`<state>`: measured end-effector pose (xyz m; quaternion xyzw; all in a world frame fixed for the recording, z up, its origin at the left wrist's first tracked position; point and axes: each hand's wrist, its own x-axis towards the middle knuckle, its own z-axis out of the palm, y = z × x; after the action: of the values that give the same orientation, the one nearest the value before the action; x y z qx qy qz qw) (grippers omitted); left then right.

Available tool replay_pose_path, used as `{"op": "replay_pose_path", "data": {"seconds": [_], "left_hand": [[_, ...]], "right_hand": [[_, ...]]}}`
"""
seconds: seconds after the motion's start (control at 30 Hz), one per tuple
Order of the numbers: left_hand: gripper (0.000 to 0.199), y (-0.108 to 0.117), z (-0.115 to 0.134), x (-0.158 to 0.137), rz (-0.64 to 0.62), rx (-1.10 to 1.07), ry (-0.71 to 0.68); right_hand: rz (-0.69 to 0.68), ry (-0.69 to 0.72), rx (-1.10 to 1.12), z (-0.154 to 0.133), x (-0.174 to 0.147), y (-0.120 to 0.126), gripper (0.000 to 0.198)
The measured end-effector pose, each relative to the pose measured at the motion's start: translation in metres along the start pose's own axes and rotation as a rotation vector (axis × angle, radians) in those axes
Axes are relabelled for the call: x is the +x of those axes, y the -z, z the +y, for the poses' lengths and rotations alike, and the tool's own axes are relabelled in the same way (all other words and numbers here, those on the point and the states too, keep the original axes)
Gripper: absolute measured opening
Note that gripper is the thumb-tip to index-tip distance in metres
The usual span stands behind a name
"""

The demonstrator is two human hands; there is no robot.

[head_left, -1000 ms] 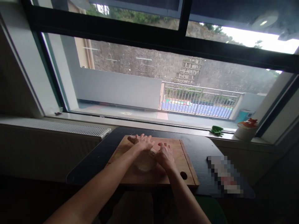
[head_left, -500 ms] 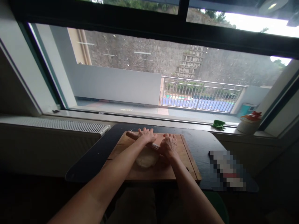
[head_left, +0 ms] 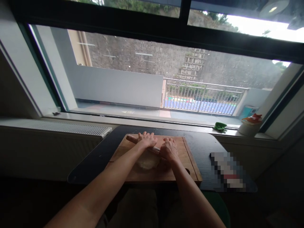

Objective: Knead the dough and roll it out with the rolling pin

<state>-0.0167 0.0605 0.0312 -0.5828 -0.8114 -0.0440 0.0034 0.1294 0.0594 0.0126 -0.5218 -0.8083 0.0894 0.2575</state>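
Observation:
A wooden rolling pin [head_left: 131, 138] lies slantwise over a pale lump of dough [head_left: 147, 163] on a wooden cutting board [head_left: 183, 154]. Bent over the pin's left part is my left hand [head_left: 147, 140], its palm pressed down and its fingers slightly apart. My right hand [head_left: 169, 148] is curled around the right end and covers it. The dough bulges out on the near side of the pin, partly hidden by my left forearm.
The board rests on a dark table [head_left: 201, 142] under a window. A blurred-out flat item [head_left: 226, 171] lies at the table's right. On the sill [head_left: 190, 124] are a green object [head_left: 220, 127] and a white pot [head_left: 249, 128]. A radiator [head_left: 71, 126] stands left.
Both hands stay on the rolling pin, with only a slight shift in their posture. The whole view has moved a little, so the table and sill items appear slightly further left.

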Motion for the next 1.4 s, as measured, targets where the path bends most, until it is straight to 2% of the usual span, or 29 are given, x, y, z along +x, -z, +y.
{"op": "replay_pose_path", "data": {"seconds": [0.13,0.23,0.63,0.77,0.93,1.27,1.4], "left_hand": [[0.056,0.002,-0.005,-0.018,0.003,-0.006,0.013],[0.056,0.0,-0.006,-0.018,0.013,-0.015,0.034],[0.054,-0.013,0.004,0.047,0.024,-0.059,0.05],[0.054,-0.017,0.006,0.058,0.008,-0.065,0.028],[0.052,-0.015,0.003,0.046,-0.016,-0.042,0.02],[0.056,-0.003,-0.01,-0.014,-0.044,-0.024,0.018],[0.058,-0.002,-0.014,-0.01,-0.078,-0.041,0.07]], "right_hand": [[0.024,0.008,0.001,-0.007,-0.011,0.003,0.035],[0.033,0.002,-0.01,-0.01,-0.011,0.003,0.032],[0.03,0.014,-0.111,0.007,0.043,-0.009,0.027],[-0.017,-0.01,-0.103,0.012,0.052,-0.011,0.029],[-0.073,-0.053,-0.066,0.009,0.039,-0.007,0.032],[-0.119,-0.054,-0.008,-0.011,-0.006,0.004,0.037],[-0.102,-0.041,-0.023,-0.014,-0.01,0.006,0.038]]}}
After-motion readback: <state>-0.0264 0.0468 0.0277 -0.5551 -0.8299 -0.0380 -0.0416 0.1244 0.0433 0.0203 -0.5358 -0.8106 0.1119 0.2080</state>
